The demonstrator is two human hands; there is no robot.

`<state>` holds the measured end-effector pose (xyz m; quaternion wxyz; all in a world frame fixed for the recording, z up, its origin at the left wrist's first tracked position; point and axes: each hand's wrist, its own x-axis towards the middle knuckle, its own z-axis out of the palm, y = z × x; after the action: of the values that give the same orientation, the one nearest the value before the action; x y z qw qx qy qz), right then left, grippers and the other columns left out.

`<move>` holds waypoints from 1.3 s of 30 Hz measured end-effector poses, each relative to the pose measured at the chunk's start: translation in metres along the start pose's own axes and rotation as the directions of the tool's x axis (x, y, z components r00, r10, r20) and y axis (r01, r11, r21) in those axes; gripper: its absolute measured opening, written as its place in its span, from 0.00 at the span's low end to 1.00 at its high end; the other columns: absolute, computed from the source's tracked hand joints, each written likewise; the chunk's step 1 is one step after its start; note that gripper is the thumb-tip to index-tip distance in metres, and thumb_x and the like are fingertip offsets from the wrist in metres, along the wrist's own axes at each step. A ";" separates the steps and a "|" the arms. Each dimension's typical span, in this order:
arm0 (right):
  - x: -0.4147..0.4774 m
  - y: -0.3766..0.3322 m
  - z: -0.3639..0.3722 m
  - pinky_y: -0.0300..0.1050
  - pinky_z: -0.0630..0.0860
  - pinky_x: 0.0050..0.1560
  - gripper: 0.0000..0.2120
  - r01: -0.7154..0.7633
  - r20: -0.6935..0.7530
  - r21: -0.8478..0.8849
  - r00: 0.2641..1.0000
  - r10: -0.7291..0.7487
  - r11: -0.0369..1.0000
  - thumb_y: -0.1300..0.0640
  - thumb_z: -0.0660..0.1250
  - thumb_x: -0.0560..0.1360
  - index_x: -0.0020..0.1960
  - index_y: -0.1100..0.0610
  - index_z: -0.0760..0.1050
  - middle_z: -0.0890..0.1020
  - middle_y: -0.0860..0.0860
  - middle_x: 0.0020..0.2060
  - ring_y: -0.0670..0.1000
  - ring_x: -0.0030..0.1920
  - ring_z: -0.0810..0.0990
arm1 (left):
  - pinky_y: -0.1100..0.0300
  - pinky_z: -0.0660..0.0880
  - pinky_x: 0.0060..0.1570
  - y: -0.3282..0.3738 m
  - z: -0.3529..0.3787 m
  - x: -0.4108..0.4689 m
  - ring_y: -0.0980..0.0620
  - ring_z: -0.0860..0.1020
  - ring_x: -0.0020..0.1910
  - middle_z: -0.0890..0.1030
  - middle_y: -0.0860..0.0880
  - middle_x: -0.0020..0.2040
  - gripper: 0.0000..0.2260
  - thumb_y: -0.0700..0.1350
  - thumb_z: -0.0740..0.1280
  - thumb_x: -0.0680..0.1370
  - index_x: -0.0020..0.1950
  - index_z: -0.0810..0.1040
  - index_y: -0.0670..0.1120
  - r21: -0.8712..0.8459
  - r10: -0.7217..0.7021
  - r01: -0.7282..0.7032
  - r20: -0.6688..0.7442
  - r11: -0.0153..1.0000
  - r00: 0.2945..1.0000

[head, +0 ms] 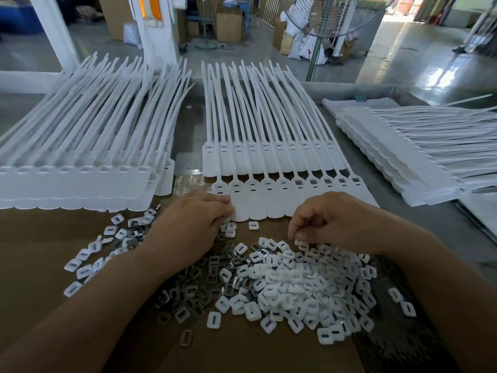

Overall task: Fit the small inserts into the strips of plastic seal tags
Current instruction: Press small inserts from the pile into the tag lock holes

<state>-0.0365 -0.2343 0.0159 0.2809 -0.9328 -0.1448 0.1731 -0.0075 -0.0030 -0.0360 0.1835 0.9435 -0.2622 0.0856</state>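
Note:
A white strip of seal tags (271,200) lies flat in front of me, its long tails pointing away; a second strip (252,160) lies just behind it. Five sockets on the near strip's left hold white inserts, while those to the right show open holes. My left hand (193,222) rests with straight fingers on the near strip's left corner. My right hand (333,219) has its fingers curled down and pinches a white insert at the top of the heap of white inserts (295,284). Small metal clips (204,275) lie mixed into that heap.
A thick stack of tag strips (80,173) fills the left side. Another stack (419,157) lies at the right. Loose inserts (88,259) are scattered on the brown cardboard (40,238). A standing fan (320,36) and boxes stand beyond the bench.

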 end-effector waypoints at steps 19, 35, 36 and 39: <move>0.040 0.031 -0.021 0.36 0.78 0.38 0.11 -0.037 -0.444 0.248 0.884 0.148 0.968 0.66 0.66 0.73 0.38 0.51 0.75 0.81 0.47 0.32 0.42 0.32 0.80 | 0.68 0.57 0.57 0.002 -0.001 -0.003 0.55 0.69 0.63 0.74 0.56 0.63 0.13 0.46 0.61 0.78 0.60 0.77 0.52 -0.008 -0.005 0.005 -0.002 1.000 1.000; 0.069 0.042 -0.006 0.33 0.64 0.37 0.06 -0.181 -0.494 0.087 0.846 0.201 0.980 0.61 0.66 0.75 0.42 0.50 0.76 0.76 0.43 0.38 0.43 0.42 0.72 | 0.68 0.58 0.58 0.002 -0.002 -0.004 0.54 0.71 0.62 0.76 0.54 0.62 0.12 0.44 0.62 0.77 0.59 0.78 0.51 -0.019 0.000 0.000 -0.004 1.000 1.000; 0.068 0.042 -0.005 0.31 0.63 0.36 0.07 -0.181 -0.490 0.076 0.850 0.195 0.981 0.61 0.66 0.75 0.41 0.50 0.75 0.76 0.43 0.38 0.42 0.41 0.72 | 0.67 0.58 0.58 0.002 -0.003 -0.004 0.54 0.71 0.62 0.76 0.54 0.62 0.12 0.44 0.62 0.77 0.59 0.78 0.50 -0.017 -0.001 0.001 -0.004 1.000 1.000; 0.068 0.043 -0.006 0.24 0.61 0.32 0.08 -0.172 -0.487 0.052 0.855 0.176 0.984 0.61 0.66 0.74 0.40 0.49 0.75 0.75 0.40 0.36 0.39 0.38 0.71 | 0.66 0.59 0.58 0.002 -0.002 -0.005 0.53 0.71 0.62 0.76 0.54 0.62 0.12 0.44 0.62 0.77 0.58 0.78 0.50 -0.017 -0.004 0.004 -0.003 1.000 1.000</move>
<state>0.0349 -0.2464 -0.0205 0.2947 -0.9544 0.0166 -0.0436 -0.0127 -0.0016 -0.0342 0.1918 0.9423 -0.2610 0.0843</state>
